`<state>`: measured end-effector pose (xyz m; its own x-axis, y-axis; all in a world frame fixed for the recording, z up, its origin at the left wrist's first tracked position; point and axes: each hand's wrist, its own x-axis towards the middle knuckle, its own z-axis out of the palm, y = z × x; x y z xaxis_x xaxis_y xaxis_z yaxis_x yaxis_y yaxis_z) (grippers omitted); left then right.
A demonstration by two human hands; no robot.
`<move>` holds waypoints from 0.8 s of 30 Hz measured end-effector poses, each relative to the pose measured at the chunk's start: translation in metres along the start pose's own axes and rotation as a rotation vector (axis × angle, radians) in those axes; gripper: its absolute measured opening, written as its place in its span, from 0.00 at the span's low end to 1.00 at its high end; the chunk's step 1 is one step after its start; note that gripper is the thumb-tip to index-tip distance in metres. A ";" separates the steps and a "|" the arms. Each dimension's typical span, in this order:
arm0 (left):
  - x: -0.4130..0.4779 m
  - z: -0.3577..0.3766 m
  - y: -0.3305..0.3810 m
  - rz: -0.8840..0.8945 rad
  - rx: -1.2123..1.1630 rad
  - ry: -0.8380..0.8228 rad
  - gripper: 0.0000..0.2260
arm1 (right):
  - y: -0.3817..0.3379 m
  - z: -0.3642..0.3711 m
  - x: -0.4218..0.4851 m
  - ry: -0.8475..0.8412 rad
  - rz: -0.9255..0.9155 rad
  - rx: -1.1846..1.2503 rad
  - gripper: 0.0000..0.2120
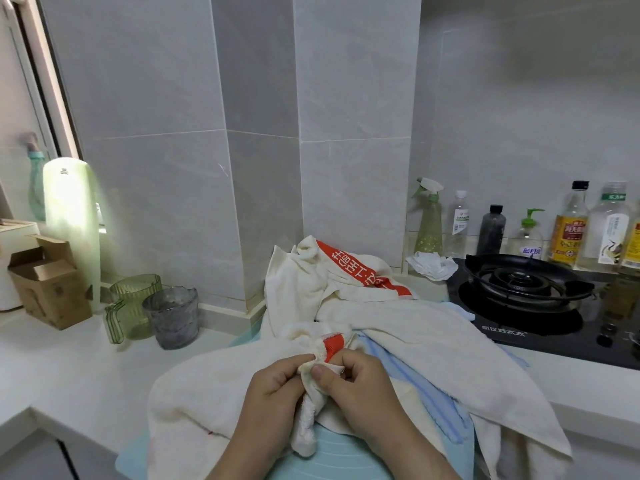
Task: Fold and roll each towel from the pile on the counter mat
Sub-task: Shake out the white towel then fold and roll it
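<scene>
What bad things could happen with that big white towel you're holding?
The left hand and right hand pinch only a bunched bit of the white towel, so it might slip. Its right side lies beside the gas stove and could drag onto it. Pulling may topple the towel pile.

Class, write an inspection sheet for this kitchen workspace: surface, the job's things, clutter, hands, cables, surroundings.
Surface: white counter with a pale blue mat under the towels.
Job's things: cream towel draped over the mat, unfolded; blue towel beneath it; towel pile behind, by the wall.
Clutter: cardboard box, green jug, grey jug on the left; spray bottle, bottles, crumpled white cloth on the right.
Hands: left hand and right hand both pinch the cream towel's orange-banded corner.
Cables: nothing seen.
Surroundings: grey tiled wall; gas hob on the right; window frame at left.
</scene>
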<state>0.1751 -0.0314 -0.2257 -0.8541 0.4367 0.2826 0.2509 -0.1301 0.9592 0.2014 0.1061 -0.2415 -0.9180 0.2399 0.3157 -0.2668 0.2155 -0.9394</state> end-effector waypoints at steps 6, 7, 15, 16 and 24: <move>0.001 -0.002 -0.003 -0.047 -0.071 0.002 0.09 | 0.000 0.000 0.000 -0.024 0.000 -0.013 0.13; 0.002 -0.002 -0.003 -0.051 -0.083 -0.003 0.08 | 0.000 0.000 0.000 -0.021 0.003 -0.016 0.13; 0.006 -0.005 -0.010 -0.119 -0.139 0.106 0.09 | -0.002 0.000 -0.001 -0.012 0.020 -0.077 0.13; 0.006 -0.005 -0.012 -0.118 -0.124 0.121 0.11 | -0.002 0.000 -0.001 -0.011 0.024 -0.080 0.13; 0.004 -0.007 -0.010 -0.046 -0.050 0.082 0.07 | -0.003 -0.001 0.001 0.003 0.059 -0.072 0.14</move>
<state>0.1664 -0.0343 -0.2345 -0.8991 0.3691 0.2351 0.1891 -0.1569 0.9693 0.2013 0.1064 -0.2384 -0.9307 0.2569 0.2604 -0.1900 0.2687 -0.9443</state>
